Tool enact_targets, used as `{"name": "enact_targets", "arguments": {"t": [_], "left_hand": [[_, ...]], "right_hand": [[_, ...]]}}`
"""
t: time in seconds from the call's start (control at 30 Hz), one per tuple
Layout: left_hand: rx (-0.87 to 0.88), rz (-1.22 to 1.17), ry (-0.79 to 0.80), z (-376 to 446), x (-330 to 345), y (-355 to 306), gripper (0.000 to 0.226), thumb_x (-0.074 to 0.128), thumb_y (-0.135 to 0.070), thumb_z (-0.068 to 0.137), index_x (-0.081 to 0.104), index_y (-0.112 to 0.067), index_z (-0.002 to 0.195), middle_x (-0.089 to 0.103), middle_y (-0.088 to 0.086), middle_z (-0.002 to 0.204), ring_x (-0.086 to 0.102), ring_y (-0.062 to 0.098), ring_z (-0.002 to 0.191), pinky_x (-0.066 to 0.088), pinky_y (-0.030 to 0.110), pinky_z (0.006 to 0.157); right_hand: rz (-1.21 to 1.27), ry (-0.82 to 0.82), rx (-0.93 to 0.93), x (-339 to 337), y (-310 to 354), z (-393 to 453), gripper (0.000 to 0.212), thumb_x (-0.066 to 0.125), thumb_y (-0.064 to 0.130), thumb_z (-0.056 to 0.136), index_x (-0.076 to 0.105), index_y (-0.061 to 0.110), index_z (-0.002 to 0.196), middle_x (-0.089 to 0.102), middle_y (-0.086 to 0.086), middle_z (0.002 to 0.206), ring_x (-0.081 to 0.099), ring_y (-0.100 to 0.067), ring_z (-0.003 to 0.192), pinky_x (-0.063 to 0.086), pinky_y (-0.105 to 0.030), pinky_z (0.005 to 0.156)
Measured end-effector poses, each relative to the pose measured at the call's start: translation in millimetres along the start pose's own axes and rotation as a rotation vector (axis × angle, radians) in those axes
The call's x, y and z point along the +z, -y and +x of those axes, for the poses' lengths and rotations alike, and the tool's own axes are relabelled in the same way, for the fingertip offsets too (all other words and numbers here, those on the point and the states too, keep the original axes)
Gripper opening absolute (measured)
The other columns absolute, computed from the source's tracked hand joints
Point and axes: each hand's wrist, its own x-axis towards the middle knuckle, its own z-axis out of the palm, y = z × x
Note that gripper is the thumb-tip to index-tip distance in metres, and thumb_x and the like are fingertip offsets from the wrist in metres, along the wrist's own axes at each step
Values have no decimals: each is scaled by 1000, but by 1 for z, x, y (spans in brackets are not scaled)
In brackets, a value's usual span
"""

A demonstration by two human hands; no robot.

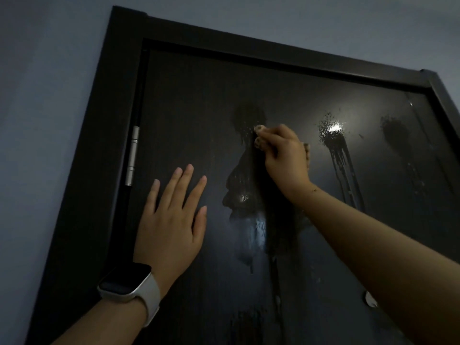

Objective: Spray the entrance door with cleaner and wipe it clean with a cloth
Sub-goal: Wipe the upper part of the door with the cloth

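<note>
Entrance door (199, 100), dark and glossy, fills the view inside its dark frame (99, 120); the wiping step is in hand, with spray already on the panel. Three wet patches with runs: one directly under and above the right hand (283, 155), a glinting one just to that hand's right (333, 135), a third further right near the door edge (395, 130). Judgement: wipe best done top-down, starting above each patch and following the drips so nothing streaks back over cleaned surface; overlap passes, and take the two right-hand patches before their runs travel lower. Left hand (171, 217) lies flat on the door, fingers straight and slightly spread, bracing, below and to the left of the right hand, close to the silver hinge (133, 155); white watch (129, 287) on that wrist. Right arm reaches up from lower right, wrist bent, fingers curled and bunched against the wet patch. The cloth (307, 153) is barely visible (only a pale sliver at the hand's right edge; the dark mass below the wrist could be cloth or shadow, cannot tell). Small round fitting (371, 298) beneath the right forearm.
</note>
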Motion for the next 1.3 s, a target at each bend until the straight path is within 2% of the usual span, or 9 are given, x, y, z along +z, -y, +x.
{"name": "enact_targets", "arguments": {"t": [0.2,0.33,0.47,0.7,0.8,0.93,1.1,1.2,1.3], "left_hand": [[1,-16,4,0,-2,0,55,28,-38,97,36,-19,148,27,8,158,24,22,147,21,50,117],[8,-19,-17,-1,0,1,54,28,-38,97,37,-18,147,27,8,158,23,23,146,20,50,117],[12,-19,-31,-1,1,1,54,29,-38,97,37,-19,147,27,8,158,23,22,147,20,49,117],[26,5,39,3,-2,3,56,28,-39,97,35,-18,148,30,9,157,26,22,145,19,47,117],[128,8,87,9,-12,18,55,30,-41,97,39,-20,147,37,8,153,35,22,141,21,40,115],[255,-24,124,35,-34,49,48,33,-38,96,49,-24,139,51,2,140,51,18,126,31,31,108],[81,120,-3,97,-45,80,49,36,-36,97,43,-20,143,38,10,151,35,26,139,15,45,117],[-60,81,-44,113,-42,95,54,32,-37,95,41,-16,145,32,11,155,27,28,144,12,48,117],[-103,33,-66,111,-36,103,60,26,-38,95,34,-12,149,26,8,158,21,23,147,9,46,119]], "right_hand": [[26,131,-271,-21,23,-75,34,63,1,89,67,8,121,65,-6,110,61,-23,101,51,-31,90],[-49,58,-116,-8,12,-10,30,58,7,92,69,13,119,64,-7,105,61,-26,100,52,-35,84],[2,15,-18,0,10,14,24,59,7,93,70,9,113,61,-5,100,60,-23,97,46,-25,87],[150,109,-259,-10,27,-48,26,66,23,89,72,17,113,65,3,102,50,-12,97,40,-17,88],[158,42,-106,-6,0,-2,25,68,19,86,73,20,111,64,5,106,52,-17,106,40,-21,97],[233,-91,166,12,1,25,25,69,14,88,72,20,112,55,10,97,58,-21,104,47,-44,97],[328,47,-137,45,82,-2,24,65,12,88,72,14,111,59,-3,99,52,-20,96,34,-13,91],[298,70,-247,40,63,15,26,63,18,90,71,18,114,60,-1,100,54,-21,96,47,-34,87],[200,-61,17,28,7,50,24,67,19,89,72,21,112,54,7,96,56,-21,97,49,-47,89]]}}
